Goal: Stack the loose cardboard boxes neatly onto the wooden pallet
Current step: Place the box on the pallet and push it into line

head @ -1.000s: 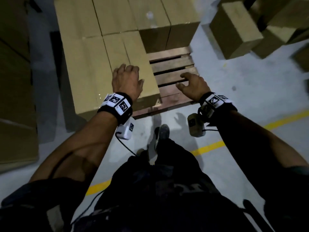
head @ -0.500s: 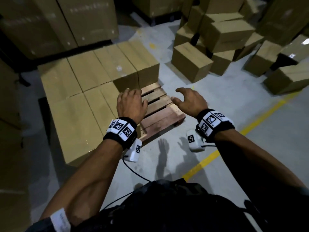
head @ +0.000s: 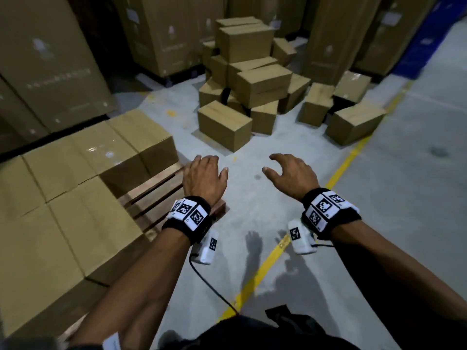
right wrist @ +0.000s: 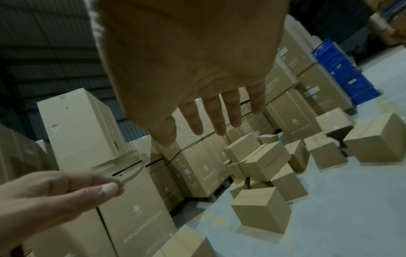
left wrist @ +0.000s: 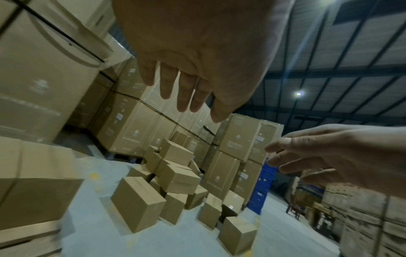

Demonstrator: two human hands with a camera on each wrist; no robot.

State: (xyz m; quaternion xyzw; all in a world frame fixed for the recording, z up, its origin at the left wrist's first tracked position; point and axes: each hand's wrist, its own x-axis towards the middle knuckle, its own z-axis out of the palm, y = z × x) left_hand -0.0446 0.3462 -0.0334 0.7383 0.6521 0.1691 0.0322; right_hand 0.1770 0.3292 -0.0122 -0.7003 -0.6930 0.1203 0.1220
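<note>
A: Item one, largest: tall cartons, stacked along the back wall. Not part of the job, I judge.

B: Item two?

A: Wooden pallet, lower left. Stacked boxes cover most of it; one near corner shows bare slats.

B: Item three, the stock left to move?

A: Pile of loose boxes, on the floor ahead, well apart from the pallet, jumbled at several angles. The nearest box lies at the front of the pile, flat on the floor.

B: Hands?

A: Left hand, above the pallet's corner, fingers relaxed and lightly spread, holding nothing. Right hand, over bare floor, fingers loosely curved, thumb out, likewise empty.

B: Step in hand?

A: Between boxes, by my reading: going to fetch the next one. The next move calls for walking to the pile, taking the nearest box with a hand on each side, and carrying it to the bare corner.
</note>
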